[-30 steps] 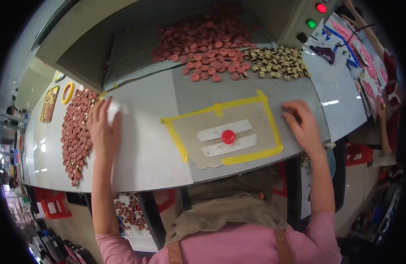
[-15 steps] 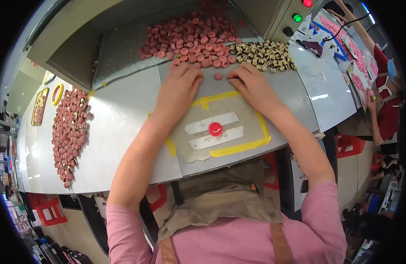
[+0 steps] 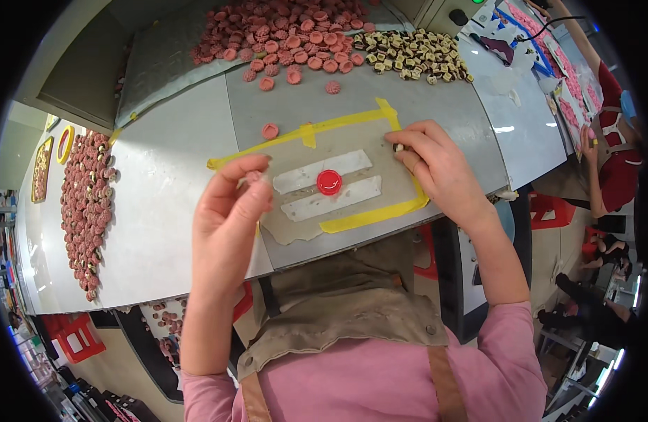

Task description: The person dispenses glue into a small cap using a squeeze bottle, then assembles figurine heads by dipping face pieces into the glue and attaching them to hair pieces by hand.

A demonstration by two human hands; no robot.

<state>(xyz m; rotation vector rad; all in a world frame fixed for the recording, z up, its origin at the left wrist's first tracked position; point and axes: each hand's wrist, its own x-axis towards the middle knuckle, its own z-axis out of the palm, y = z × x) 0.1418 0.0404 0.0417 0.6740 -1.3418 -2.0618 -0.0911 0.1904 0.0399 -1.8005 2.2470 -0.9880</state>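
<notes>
Pinched between the thumb and fingers of my left hand (image 3: 229, 200) is a small pink fluted cup (image 3: 254, 178), partly hidden. My right hand (image 3: 436, 165) has its fingertips on a small cream-and-dark cube (image 3: 398, 148), near the right side of a yellow-taped area. Inside that tape (image 3: 370, 226), a round red cap-like piece (image 3: 329, 182) sits between two white strips (image 3: 320, 171). One loose pink cup (image 3: 270, 131) lies just beyond the tape, another (image 3: 332, 87) farther back.
At the back are a big heap of pink cups (image 3: 296, 35) and a pile of cream-and-dark cubes (image 3: 412, 53). Several pink pieces with cream bits (image 3: 88, 211) lie at left, near a yellow tape roll (image 3: 65, 145). A co-worker (image 3: 612, 155) is at far right.
Both hands have drawn back toward me from the heaps. My left hand now holds a pink cup and my right a cube. A few pink cups lie farther forward on the table.
</notes>
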